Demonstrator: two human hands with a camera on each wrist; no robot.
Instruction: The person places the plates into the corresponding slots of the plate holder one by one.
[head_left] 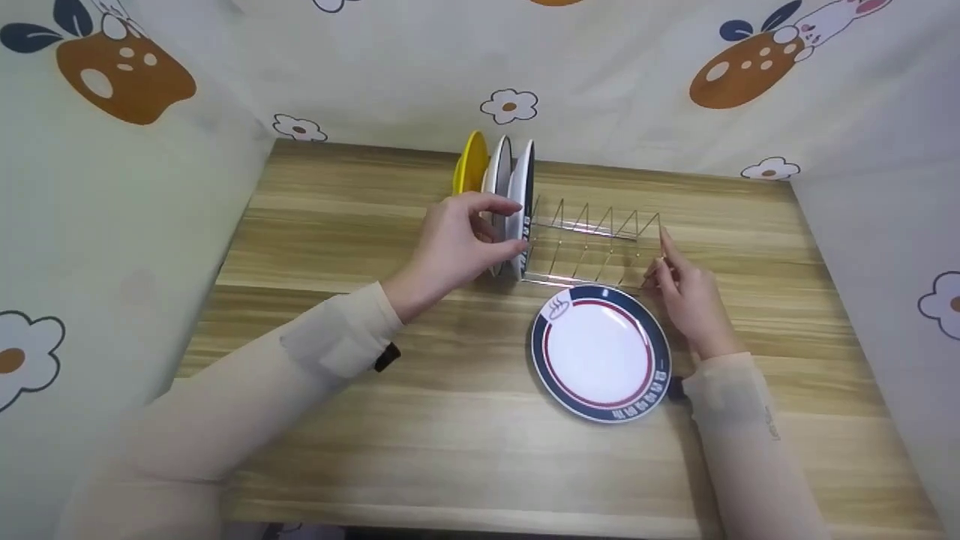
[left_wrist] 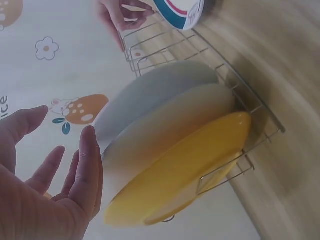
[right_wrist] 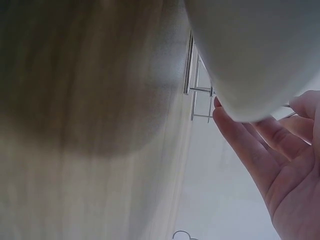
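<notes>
A wire dish rack [head_left: 592, 227] stands on the table, with three plates upright at its left end. They are a yellow plate [head_left: 472, 166], a white plate [head_left: 500, 169] and a dark-rimmed plate [head_left: 520, 191]. My left hand [head_left: 469, 234] is beside the dark-rimmed plate, thumb and fingers spread apart; the left wrist view shows a gap between this hand [left_wrist: 60, 185] and the plates. At the rack's right end, my right hand [head_left: 686, 292] holds the end wires, index finger extended along them. In the right wrist view, a plate partly hides its fingers [right_wrist: 245, 145].
Another plate [head_left: 598, 364], white with a dark blue rim and a red ring, lies flat in front of the rack, near the right forearm. Behind the wooden table [head_left: 360, 450] hangs a printed cloth [head_left: 420, 82], which also covers both sides.
</notes>
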